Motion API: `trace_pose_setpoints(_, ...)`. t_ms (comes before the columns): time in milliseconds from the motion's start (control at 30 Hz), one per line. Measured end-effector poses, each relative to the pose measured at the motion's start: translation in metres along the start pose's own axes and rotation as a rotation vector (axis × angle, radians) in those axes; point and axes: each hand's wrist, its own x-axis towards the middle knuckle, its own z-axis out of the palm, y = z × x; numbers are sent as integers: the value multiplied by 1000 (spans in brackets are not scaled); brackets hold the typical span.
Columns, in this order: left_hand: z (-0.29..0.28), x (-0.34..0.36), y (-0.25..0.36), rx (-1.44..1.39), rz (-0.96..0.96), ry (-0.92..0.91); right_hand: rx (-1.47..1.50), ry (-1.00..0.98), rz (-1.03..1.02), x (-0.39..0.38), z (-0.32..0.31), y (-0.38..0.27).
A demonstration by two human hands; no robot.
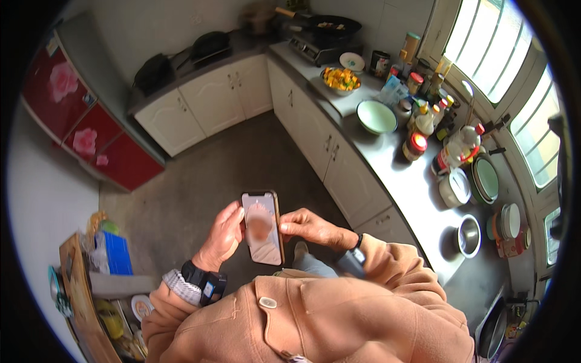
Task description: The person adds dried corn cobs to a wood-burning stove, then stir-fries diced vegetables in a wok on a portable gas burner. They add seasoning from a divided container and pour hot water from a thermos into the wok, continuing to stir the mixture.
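A smartphone [264, 242] stays upright in front of my body, its lit screen facing me with a blurred picture on it. My left hand [221, 237] grips its left edge, with the thumb along the side and the other fingers partly hidden. On the opposite edge, my right hand [316, 230] pinches the phone between thumb and curled fingers. Each wrist carries a dark strapped device, and tan sleeves cover my forearms.
Along the right runs a counter [396, 189] with a pale green bowl [376, 117], a bowl of chopped orange vegetables [341, 80], bottles and a steel bowl [468, 236]. A wok [330, 26] sits on a stove at the back. A red refrigerator [82, 121] stands left, above a cluttered wooden shelf [85, 296].
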Motion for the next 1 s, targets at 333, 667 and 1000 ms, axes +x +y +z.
trace_pose_setpoints(333,-36,194,53,-91,-123,-42,278,72,111,123,-162,-31)
trace_pose_setpoints(667,-140,398,107,15,-232,-217,420,367,73,261,-272,-38)
trace_pose_setpoints(1000,-200,555,160,-11,-449,-475,526,541,-51,359,-322,-66)
